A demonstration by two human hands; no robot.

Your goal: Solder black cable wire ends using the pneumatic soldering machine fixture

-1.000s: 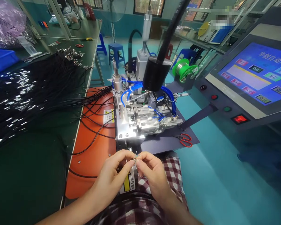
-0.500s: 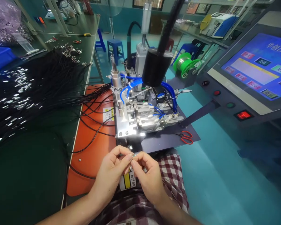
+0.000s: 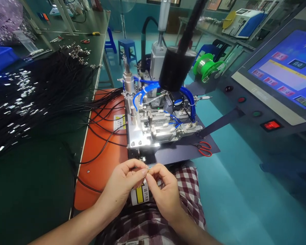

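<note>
My left hand [image 3: 124,182] pinches the end of some thin wires [image 3: 150,170] between thumb and forefinger. Close against its fingertips, my right hand [image 3: 164,189] is closed on the same fine wires, whose ends show white, green and yellowish. Both hands are above my lap, in front of a metal machine [image 3: 140,132] with blue air tubes. Most of what lies between the fingers is hidden. A white and yellow label [image 3: 140,195] shows below the hands.
Red-handled scissors [image 3: 205,149] lie on the machine's dark base plate. Black cables [image 3: 40,92] heap on the left table and trail over an orange board [image 3: 99,177]. A control screen [image 3: 285,71] stands at right; a green spool [image 3: 209,68] sits behind.
The view has shifted a little, so the machine and screen sit further right. Both hands stay together at the wires, with slightly more of the wire ends showing.
</note>
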